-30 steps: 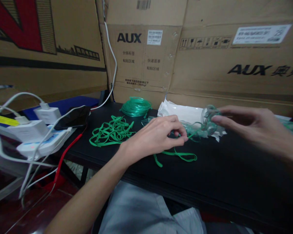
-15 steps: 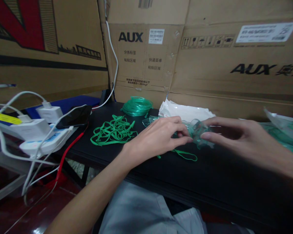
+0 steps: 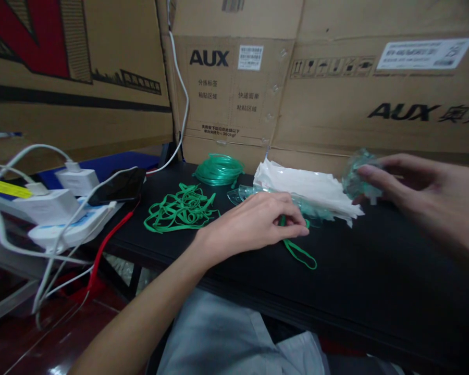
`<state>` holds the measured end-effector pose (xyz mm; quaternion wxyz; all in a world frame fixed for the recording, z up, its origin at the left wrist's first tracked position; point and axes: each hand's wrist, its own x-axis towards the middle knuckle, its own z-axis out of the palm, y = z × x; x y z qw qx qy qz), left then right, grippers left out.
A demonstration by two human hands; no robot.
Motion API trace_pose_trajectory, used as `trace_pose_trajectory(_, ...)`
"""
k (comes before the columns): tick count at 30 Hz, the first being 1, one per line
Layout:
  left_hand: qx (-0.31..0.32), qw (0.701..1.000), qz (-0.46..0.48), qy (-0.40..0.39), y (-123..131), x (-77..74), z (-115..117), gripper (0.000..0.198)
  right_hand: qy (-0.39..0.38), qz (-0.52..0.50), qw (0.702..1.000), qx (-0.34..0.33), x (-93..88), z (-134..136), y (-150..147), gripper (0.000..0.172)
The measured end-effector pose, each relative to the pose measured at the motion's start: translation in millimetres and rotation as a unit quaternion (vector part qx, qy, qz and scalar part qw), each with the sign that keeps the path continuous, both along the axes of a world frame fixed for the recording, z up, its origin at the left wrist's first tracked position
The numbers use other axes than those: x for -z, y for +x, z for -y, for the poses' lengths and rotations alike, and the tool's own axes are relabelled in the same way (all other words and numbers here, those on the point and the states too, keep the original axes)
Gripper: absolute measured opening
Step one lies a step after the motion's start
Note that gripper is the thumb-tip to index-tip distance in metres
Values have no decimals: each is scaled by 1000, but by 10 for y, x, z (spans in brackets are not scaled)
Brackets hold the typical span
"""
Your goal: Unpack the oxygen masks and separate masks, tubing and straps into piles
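My left hand (image 3: 258,219) is low over the black table, thumb and fingertips pinched on a green elastic strap (image 3: 303,255). A loop of the strap trails from the fingers onto the tabletop. Off to the right, my right hand (image 3: 426,190) grips a clear greenish plastic piece (image 3: 355,177) between thumb and fingers, raised above the table; blur hides its exact kind. Just beyond my left hand lie clear green plastic parts (image 3: 315,209), partly covered by a stack of white packets (image 3: 300,182).
A tangle of green straps (image 3: 183,208) and a coil of green tubing (image 3: 219,170) lie on the left. Chargers with white cables sit on a power strip (image 3: 62,229), beside a dark phone (image 3: 119,186). Large cardboard boxes (image 3: 234,104) stand along the back.
My right hand has moved right and up with the clear plastic piece, away from my left hand. My left hand stays nearly in place, and the green strap now shows between its fingers.
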<state>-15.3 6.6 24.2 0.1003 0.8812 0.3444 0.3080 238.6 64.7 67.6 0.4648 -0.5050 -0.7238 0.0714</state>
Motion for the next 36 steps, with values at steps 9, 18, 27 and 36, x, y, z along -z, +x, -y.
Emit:
trace_pose_trajectory(9, -78, 997, 8, -1, -4, 11, 31, 19, -19, 48, 994, -100, 109, 59, -116, 62)
trace_pose_trajectory(18, -45, 986, -136, -86, -67, 128, -29, 48, -9, 99, 984, -151, 219, 30, -113, 57)
trace_pose_trajectory(27, -10, 992, -114, -52, 23, 159, 7, 15, 15, 107, 978, -176, 259, 5, -114, 49)
trace_pose_trajectory(36, -77, 981, 174, 43, -173, -208, 94, 11, 91, 105, 981, -138, 367, -189, -35, 54)
